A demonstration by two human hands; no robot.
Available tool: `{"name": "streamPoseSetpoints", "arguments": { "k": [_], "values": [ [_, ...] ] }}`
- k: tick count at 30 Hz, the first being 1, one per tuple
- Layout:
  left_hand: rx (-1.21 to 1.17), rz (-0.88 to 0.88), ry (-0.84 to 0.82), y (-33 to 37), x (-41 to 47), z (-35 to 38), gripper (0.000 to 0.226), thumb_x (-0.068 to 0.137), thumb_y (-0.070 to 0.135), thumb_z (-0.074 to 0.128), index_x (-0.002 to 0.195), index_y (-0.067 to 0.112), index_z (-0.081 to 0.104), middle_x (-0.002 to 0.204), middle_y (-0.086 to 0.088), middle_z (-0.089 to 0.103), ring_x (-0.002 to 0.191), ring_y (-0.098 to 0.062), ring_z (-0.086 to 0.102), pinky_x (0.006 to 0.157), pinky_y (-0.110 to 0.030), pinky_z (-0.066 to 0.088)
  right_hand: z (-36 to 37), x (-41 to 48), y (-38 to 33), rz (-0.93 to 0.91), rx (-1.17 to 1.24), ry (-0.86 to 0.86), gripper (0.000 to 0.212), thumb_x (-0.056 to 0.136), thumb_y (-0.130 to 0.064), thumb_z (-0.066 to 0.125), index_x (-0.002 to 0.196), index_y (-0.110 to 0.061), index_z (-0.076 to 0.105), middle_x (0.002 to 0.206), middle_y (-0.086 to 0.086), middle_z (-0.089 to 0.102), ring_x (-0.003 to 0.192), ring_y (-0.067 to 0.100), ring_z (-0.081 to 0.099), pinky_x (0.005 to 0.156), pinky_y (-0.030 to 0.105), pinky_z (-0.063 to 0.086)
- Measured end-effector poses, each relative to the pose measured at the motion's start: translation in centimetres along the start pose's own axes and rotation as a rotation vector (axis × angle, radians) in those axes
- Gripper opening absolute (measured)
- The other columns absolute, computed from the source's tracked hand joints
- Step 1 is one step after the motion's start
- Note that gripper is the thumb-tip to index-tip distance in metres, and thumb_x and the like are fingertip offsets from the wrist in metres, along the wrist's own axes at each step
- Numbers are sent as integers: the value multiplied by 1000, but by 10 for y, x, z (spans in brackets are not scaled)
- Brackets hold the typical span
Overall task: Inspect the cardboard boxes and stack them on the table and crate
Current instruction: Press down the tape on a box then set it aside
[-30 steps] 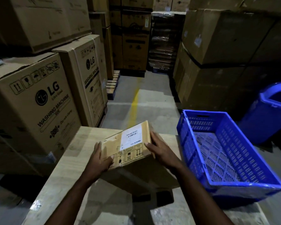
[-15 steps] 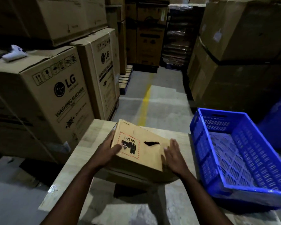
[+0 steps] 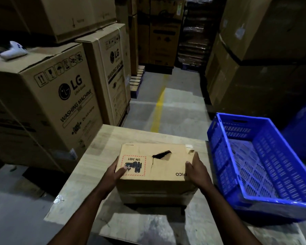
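Left hand [image 3: 116,171] and right hand [image 3: 195,169] grip opposite ends of a torn cardboard box [image 3: 159,167], thumbs curled over its top face, apparently squaring it on a second box [image 3: 155,197] on the table [image 3: 99,151], near the blue crate [image 3: 254,156].

The room was dim. A grey concrete floor [image 3: 180,103] carried a yellow line [image 3: 158,106]; tall washing-machine cartons [image 3: 48,103] stood left, dark stacked cartons [image 3: 254,68] right, a wooden pallet [image 3: 137,76] beyond.
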State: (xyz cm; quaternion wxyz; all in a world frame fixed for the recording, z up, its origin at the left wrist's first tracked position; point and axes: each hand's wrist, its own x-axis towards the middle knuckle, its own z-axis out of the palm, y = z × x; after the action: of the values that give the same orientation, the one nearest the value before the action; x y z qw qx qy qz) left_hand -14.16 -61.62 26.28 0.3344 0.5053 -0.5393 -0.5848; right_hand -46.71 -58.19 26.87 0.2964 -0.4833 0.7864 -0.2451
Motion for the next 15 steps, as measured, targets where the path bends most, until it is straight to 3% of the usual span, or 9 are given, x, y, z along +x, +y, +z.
{"name": "streamPoseSetpoints", "arguments": {
  "k": [5,8,10,12,15],
  "values": [
    [113,8,2,-11,4,7,65,84,36,63,144,25,40,132,-3,63,120,-24,61,97,-43,52,7,-12,12,34,-52,12,68,105,-36,37,158,-14,0,155,16,32,135,31,42,107,40,38],
    [674,151,192,-9,13,8,96,84,35,64,158,17,6,163,-6,15,147,-16,20,115,-34,25,12,-18,10,-41,-174,104,70,104,-38,35,157,-11,-2,165,12,2,151,29,7,122,41,16],
    [1001,379,195,1,18,20,92,84,34,57,157,12,5,164,-3,0,150,-15,1,119,-29,10,16,-21,3,-253,-334,140,74,103,-47,31,157,-11,-6,163,4,-14,151,20,-10,123,36,0],
    [1147,494,56,11,20,42,79,89,37,44,157,12,12,162,-3,0,151,-16,0,121,-29,1,25,-24,-4,-469,-480,48,70,104,-49,23,157,-14,-5,162,0,-14,149,13,-15,121,30,-7],
    [1310,499,-81,3,24,67,68,94,40,31,154,9,22,160,-6,11,150,-24,13,118,-35,-1,39,-25,-8,-559,-655,-30,69,99,-51,8,158,-14,7,166,3,3,152,15,-7,120,34,-9]
  ]
}}
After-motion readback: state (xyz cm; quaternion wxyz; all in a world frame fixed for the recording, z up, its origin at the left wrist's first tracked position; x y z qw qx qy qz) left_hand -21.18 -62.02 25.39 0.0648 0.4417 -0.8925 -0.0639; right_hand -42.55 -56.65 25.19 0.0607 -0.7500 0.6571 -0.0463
